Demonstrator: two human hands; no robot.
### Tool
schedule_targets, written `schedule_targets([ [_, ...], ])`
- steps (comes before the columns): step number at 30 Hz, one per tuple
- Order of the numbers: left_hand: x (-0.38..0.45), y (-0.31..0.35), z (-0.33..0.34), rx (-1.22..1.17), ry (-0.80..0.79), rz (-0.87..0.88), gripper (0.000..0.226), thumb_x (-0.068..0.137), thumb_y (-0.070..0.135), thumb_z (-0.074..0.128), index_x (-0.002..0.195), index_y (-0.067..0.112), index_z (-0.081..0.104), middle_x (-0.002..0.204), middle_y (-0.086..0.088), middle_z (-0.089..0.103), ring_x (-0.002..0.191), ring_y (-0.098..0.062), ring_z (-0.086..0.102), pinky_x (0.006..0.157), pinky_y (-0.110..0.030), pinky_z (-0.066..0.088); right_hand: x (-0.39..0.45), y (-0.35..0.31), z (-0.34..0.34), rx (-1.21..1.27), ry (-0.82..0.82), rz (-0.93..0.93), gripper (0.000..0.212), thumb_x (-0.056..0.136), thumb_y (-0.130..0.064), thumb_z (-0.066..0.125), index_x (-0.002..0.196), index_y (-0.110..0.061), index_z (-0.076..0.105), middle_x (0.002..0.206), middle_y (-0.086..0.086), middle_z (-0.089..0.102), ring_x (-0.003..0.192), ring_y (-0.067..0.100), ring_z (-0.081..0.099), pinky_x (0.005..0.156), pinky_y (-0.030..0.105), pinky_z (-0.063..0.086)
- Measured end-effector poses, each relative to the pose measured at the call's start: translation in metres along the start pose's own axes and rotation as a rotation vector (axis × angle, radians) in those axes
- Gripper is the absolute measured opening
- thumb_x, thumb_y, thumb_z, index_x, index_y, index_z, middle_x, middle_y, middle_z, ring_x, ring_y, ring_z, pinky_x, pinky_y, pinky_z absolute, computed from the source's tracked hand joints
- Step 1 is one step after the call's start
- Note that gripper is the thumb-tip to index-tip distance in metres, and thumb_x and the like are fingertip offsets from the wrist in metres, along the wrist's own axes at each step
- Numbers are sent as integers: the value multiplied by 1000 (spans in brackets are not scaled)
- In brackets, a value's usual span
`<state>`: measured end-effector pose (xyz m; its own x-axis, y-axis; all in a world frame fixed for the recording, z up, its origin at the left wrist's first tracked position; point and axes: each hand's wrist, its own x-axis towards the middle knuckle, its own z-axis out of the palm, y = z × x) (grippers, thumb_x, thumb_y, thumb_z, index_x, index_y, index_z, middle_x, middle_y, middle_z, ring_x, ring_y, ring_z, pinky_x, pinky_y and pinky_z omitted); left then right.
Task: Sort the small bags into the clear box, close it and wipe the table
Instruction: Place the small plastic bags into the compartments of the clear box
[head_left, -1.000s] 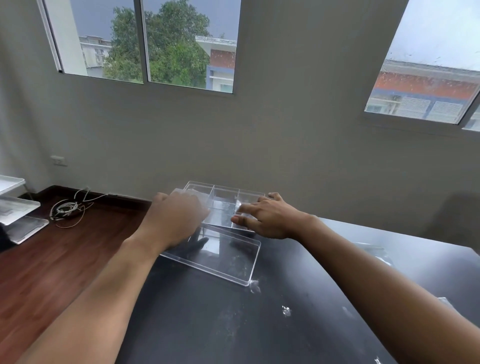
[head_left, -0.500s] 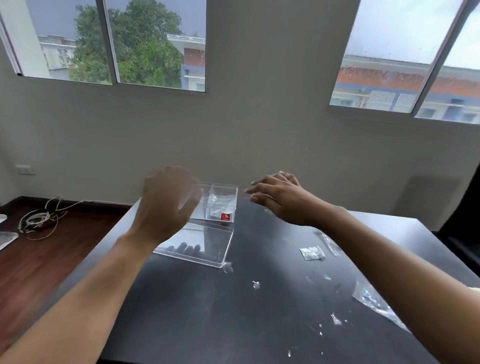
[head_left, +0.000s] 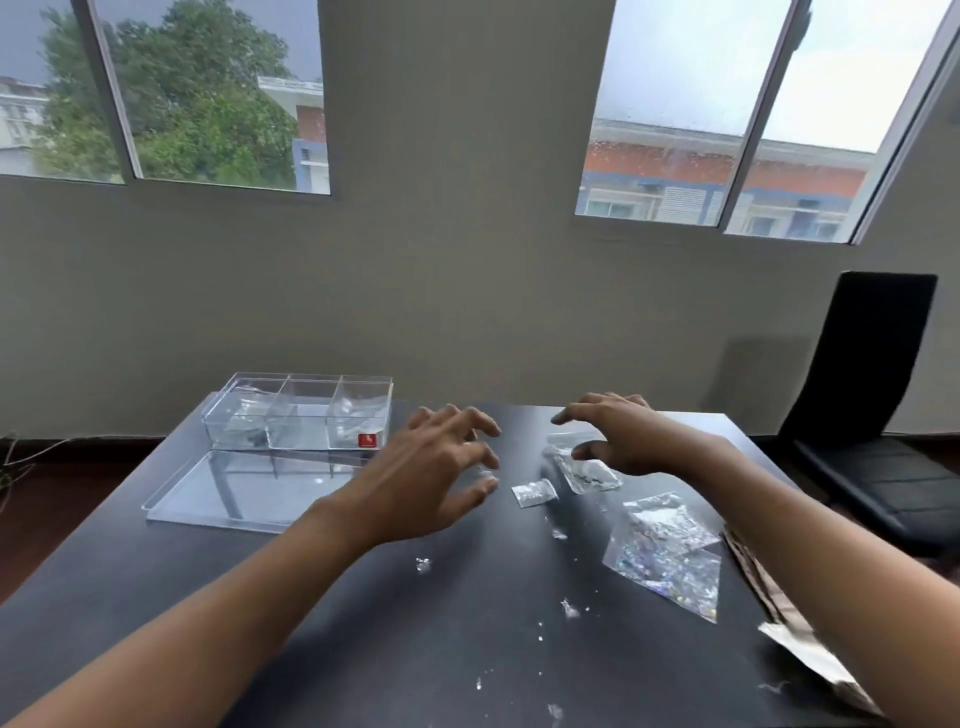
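Both hands have left the box (head_left: 298, 413) since a second ago and swung right toward the bags. Left hand (head_left: 441, 467) hovers, grip released, fingers spread. Right hand (head_left: 621, 439) hovers over a small bag (head_left: 589, 470), grip loose, nothing grasped yet. We judge sorting starts now. Box is clear rigid plastic with three compartments, near the tabletop's far left corner, flat lid (head_left: 249, 491) in front. Tiny bag (head_left: 534, 492) and glittery bag (head_left: 667, 556) are crinkly film; bits litter the dark matte tabletop (head_left: 363, 649).
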<state>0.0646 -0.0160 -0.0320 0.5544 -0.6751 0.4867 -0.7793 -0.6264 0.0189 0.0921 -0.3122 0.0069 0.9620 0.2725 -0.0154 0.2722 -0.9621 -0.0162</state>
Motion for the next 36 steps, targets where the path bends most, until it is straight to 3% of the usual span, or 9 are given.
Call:
schedule_targets([
  [9,54,27,40,-33,-208,-109,45,96,62,52,128,33,65,132,10,56,124,-14,53,103,-39,33,2,17,16,72,-54,61,61,90,-38,72,146,-33,48,149,-4,54,138,24,48,112,49,36],
  [14,61,30,51,-203,-316,-267,35,92,53,65,123,38,65,120,6,55,121,-19,53,102,-41,35,7,21,15,162,-27,77,75,81,-38,84,146,-27,49,122,-2,60,114,22,57,103,40,45],
  [17,64,29,52,-246,-330,-337,26,88,52,70,110,38,64,109,10,51,118,-17,53,100,-39,34,8,24,15,175,34,91,70,75,-44,87,136,-27,58,104,-7,56,96,16,51,97,41,47],
  [22,70,31,53,-289,-338,-429,20,86,46,77,97,33,66,100,16,54,114,-14,57,98,-38,31,7,23,18,137,135,93,49,73,-41,88,115,-26,68,85,-12,51,88,15,47,79,34,39],
  [26,72,35,53,-308,-347,-502,21,87,42,77,96,26,68,81,24,58,99,-8,56,98,-41,25,2,20,19,158,186,93,29,80,-29,84,106,-22,73,89,-7,55,88,17,50,81,34,46],
  [31,69,40,51,-311,-267,-508,17,88,40,74,92,25,69,70,25,62,88,0,55,104,-43,21,-4,18,7,297,320,138,14,84,-22,81,95,-15,75,92,-2,59,89,20,54,75,27,37],
  [36,73,40,40,-366,-97,-531,13,89,35,73,81,32,64,83,21,76,97,1,65,95,-37,24,-10,10,-21,494,434,161,15,84,-17,80,80,-18,66,81,2,70,70,16,57,67,29,47],
])
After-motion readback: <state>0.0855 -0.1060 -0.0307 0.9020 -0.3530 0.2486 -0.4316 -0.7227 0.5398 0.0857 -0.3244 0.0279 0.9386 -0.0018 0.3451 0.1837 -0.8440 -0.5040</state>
